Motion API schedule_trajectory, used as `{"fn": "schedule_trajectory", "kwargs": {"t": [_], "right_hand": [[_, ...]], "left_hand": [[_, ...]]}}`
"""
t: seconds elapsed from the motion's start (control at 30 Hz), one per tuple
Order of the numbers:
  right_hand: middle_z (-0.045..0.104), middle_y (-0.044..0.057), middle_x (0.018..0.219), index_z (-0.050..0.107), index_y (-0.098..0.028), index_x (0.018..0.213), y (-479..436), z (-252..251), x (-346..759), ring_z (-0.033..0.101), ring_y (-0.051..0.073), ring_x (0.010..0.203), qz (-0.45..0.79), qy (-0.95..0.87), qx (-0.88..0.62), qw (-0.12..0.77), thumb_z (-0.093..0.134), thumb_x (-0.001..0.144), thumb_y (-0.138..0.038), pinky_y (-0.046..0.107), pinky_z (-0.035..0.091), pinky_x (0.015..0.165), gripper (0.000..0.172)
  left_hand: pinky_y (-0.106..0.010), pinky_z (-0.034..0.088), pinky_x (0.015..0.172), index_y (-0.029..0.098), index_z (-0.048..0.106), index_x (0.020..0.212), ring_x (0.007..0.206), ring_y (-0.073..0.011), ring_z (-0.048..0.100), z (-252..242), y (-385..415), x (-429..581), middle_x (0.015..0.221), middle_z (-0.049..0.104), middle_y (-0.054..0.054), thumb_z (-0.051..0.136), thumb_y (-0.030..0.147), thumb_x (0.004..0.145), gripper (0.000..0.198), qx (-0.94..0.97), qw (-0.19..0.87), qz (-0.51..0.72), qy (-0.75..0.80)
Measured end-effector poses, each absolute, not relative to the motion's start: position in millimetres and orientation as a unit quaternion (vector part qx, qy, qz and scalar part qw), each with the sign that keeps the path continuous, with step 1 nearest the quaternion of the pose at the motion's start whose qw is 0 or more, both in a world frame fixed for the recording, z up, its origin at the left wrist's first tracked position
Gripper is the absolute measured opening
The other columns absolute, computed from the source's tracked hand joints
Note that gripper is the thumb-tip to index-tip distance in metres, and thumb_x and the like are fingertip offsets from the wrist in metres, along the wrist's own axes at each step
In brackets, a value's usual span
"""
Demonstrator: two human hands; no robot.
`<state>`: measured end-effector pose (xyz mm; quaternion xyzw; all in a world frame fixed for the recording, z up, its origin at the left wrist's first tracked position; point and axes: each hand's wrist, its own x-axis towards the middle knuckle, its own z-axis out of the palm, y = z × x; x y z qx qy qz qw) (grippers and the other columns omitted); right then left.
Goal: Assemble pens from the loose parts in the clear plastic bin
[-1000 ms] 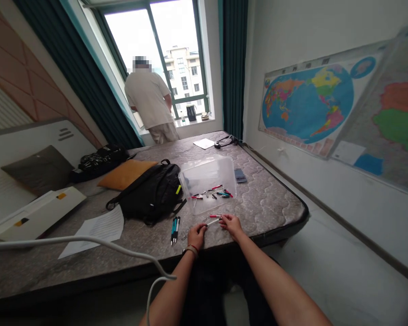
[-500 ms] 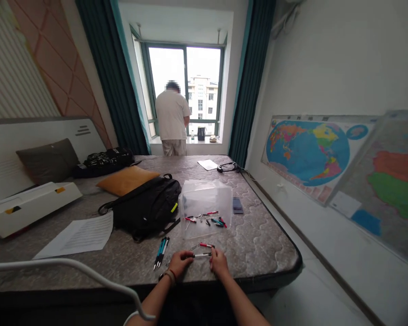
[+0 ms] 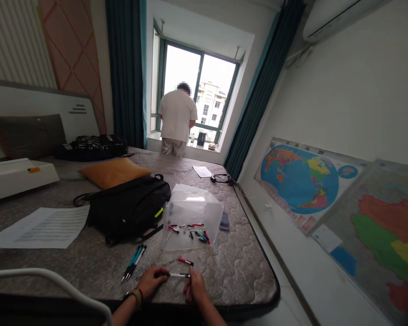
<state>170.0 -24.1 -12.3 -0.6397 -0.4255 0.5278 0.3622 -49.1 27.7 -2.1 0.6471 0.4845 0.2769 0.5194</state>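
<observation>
Low over the front of the mattress, my left hand and my right hand grip opposite ends of a slim pen part, pale in the middle and dark at the ends. Fingers of both hands are closed on it. Just beyond it lies a short red pen barrel. To the left of my left hand, several blue and black pens lie side by side. A clear plastic box beyond my hands holds loose red, teal and black pen pieces.
A black backpack, printed sheets and an orange cushion lie on the mattress to the left. A white curved rail crosses the lower left. A person stands at the window, back turned. A dark pixelated item lies right of the box.
The view has tilted and shifted, so the scene slopes and things sit farther left. Both hands keep their hold on the pen part.
</observation>
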Motion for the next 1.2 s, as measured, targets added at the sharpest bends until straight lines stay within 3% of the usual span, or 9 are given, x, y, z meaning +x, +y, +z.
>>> {"fn": "schedule_trajectory", "kwargs": {"t": [0.17,0.5,0.73,0.93,1.2], "right_hand": [[0.057,0.000,0.049,0.045,-0.023,0.070,-23,-19,175,0.047,0.012,0.030,0.561,-0.402,-0.599,0.406,0.036,0.073,-0.082,0.021,0.028,0.028,0.060],[0.058,-0.005,0.048,0.037,-0.024,0.080,-24,-16,176,0.046,0.011,0.028,0.553,-0.402,-0.597,0.421,0.047,0.064,-0.088,0.016,0.025,0.027,0.066],[0.051,-0.005,0.040,0.043,-0.023,0.076,-28,-10,172,0.037,0.009,0.023,0.518,-0.414,-0.638,0.391,0.032,0.070,-0.091,0.018,0.018,0.026,0.069],[0.050,-0.004,0.039,0.048,-0.021,0.078,-29,-15,172,0.039,0.010,0.024,0.522,-0.404,-0.639,0.394,0.030,0.072,-0.091,0.019,0.019,0.026,0.072],[0.055,-0.004,0.047,0.045,-0.022,0.078,-34,-12,170,0.044,0.011,0.028,0.500,-0.418,-0.631,0.420,0.036,0.077,-0.085,0.019,0.024,0.026,0.063]], "left_hand": [[-0.038,0.048,0.093,0.021,0.077,0.089,0.097,-0.0273,0.067,0,26,-49,0.095,0.076,-0.006,0.064,0.046,0.067,0.036,0.651,0.512,0.274,0.489],[-0.037,0.049,0.091,0.022,0.077,0.089,0.095,-0.0258,0.067,11,22,-51,0.095,0.076,-0.005,0.063,0.045,0.071,0.033,0.661,0.502,0.273,0.487],[-0.039,0.048,0.094,0.023,0.077,0.088,0.096,-0.0269,0.067,16,19,-53,0.095,0.076,-0.005,0.065,0.047,0.070,0.033,0.660,0.500,0.279,0.486],[-0.039,0.048,0.094,0.025,0.077,0.088,0.098,-0.0270,0.066,6,19,-54,0.097,0.075,-0.006,0.064,0.050,0.073,0.033,0.672,0.479,0.283,0.489],[-0.039,0.049,0.094,0.025,0.078,0.090,0.097,-0.0269,0.066,11,16,-52,0.097,0.075,-0.006,0.065,0.053,0.073,0.035,0.664,0.477,0.291,0.498]]}}
